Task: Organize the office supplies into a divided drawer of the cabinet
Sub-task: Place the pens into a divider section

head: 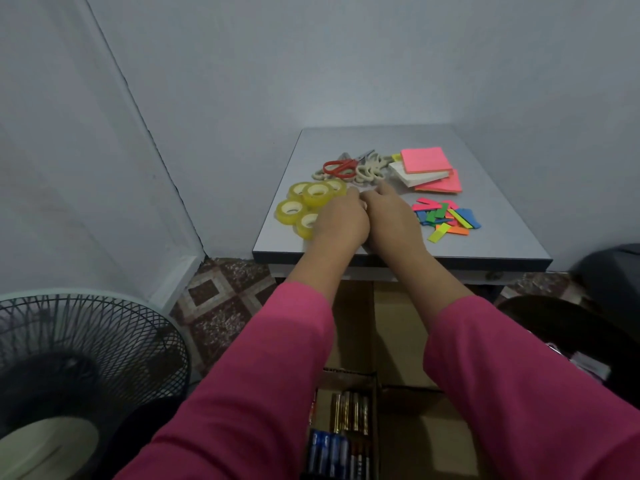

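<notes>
Batteries (pixel 346 431) already sit in one drawer (pixel 408 341) compartment. Left on the surface (pixel 502 216): tape rolls (pixel 304 202), scissors (pixel 341 167), sticky notes (pixel 427 168), coloured tabs (pixel 446 218). Left hand (pixel 341 220) and right hand (pixel 391 216) meet mid-surface, fingers hidden; grip cannot be told. Early stage, I judge.

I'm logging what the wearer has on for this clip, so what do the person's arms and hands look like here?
Both arms wear long pink sleeves, plain with no visible print, ending short of the wrists. The left hand and right hand are bare: no gloves, and no rings, watch or bracelets show from this head view. The backs of both hands face the camera.
</notes>
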Available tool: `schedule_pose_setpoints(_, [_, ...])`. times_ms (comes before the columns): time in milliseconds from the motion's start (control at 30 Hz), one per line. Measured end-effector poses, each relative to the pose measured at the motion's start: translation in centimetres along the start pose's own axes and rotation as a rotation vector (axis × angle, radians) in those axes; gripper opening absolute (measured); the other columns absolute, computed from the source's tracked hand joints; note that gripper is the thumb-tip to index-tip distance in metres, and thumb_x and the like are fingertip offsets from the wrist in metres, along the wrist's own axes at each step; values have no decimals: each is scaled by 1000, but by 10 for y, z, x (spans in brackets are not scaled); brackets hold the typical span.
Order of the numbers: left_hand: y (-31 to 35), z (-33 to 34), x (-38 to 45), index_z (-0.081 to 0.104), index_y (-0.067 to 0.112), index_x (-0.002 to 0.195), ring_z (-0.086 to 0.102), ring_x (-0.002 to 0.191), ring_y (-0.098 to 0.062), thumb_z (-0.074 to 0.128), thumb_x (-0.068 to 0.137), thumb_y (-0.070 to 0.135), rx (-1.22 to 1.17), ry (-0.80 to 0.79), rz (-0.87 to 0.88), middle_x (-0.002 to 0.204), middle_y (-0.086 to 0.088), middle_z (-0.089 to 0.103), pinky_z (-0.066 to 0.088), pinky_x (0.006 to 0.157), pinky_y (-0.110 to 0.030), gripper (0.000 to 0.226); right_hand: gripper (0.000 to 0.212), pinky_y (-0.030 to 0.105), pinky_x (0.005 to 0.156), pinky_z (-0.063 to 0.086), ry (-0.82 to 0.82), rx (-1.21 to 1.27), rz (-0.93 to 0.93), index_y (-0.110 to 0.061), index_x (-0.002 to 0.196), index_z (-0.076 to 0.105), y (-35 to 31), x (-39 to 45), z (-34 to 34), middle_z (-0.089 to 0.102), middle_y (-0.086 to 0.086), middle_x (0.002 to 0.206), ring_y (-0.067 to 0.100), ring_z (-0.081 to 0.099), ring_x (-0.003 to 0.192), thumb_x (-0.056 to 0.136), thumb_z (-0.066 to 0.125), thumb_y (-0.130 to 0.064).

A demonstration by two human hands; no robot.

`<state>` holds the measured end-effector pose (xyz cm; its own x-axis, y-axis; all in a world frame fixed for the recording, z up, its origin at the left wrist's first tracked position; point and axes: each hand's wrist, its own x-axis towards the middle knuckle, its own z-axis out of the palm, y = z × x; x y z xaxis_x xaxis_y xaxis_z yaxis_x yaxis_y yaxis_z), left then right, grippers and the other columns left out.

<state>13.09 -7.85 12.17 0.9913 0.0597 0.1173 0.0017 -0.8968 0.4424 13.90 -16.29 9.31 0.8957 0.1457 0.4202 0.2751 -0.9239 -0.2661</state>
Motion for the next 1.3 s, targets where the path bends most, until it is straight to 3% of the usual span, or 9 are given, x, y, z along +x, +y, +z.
schedule_pose_setpoints(233, [-4,0,-12,52,9,111,54,86,-25,43,97,12,24,41,34,107,-13,61,38,63,-33,17,23,30,66,41,26,-3,-3,-6,107,65,0,-12,-1,55,12,107,27,56,88,85,61,-11])
schedule_pose_setpoints(333, [-5,2,-18,46,6,119,59,93,-28,46,95,10,-20,79,28,108,-15,61,38,62,-33,24,24,36,71,44,92,88,45,-3,109,63,-1,-21,-3,55,15,106,29,55,90,92,52,-16])
schedule_pose_setpoints(433, [-5,3,-17,41,4,124,61,92,-28,48,92,5,-117,108,-41,106,-15,63,41,61,-33,33,27,31,68,37,110,134,81,-3,115,60,-2,-27,-6,55,15,111,29,54,93,93,50,-14])
schedule_pose_setpoints(633, [-1,-3,-22,54,6,92,61,89,-27,50,91,2,-47,62,-54,100,-13,64,43,63,-31,6,23,28,68,35,93,116,106,-4,112,58,-6,-33,-8,56,14,106,25,51,93,93,50,-13])
schedule_pose_setpoints(800, [-3,-10,-33,46,11,74,51,75,-21,50,91,8,56,49,-13,92,-11,61,41,61,-30,18,19,31,73,41,90,139,183,-7,109,56,-11,-38,-7,57,11,104,23,50,94,91,54,-11])
schedule_pose_setpoints(967, [-19,-22,-62,54,13,86,45,62,-14,54,93,23,0,102,21,80,-4,56,30,49,-26,12,27,21,74,45,196,480,214,-15,117,55,-17,-69,-21,53,0,106,9,51,91,90,59,-16])
schedule_pose_setpoints(1067, [-38,-26,-92,56,16,91,58,66,-12,58,90,20,-333,133,39,79,2,58,45,56,-26,5,27,12,71,47,234,727,246,-25,112,53,-19,-108,-32,54,-7,103,1,55,90,89,60,-11])
schedule_pose_setpoints(1167, [-64,-27,-125,59,16,93,67,68,-13,62,89,9,-760,1,-17,83,-4,65,55,61,-27,9,32,14,71,50,185,890,293,-32,108,52,-14,-149,-31,57,-12,100,-1,59,91,87,63,-10])
schedule_pose_setpoints(1300, [-92,-17,-159,53,16,97,70,74,-23,64,86,3,-745,-337,-46,84,-11,68,57,67,-33,21,41,8,69,48,122,988,387,-36,101,52,-9,-185,-11,59,-7,97,1,59,89,85,64,-1])
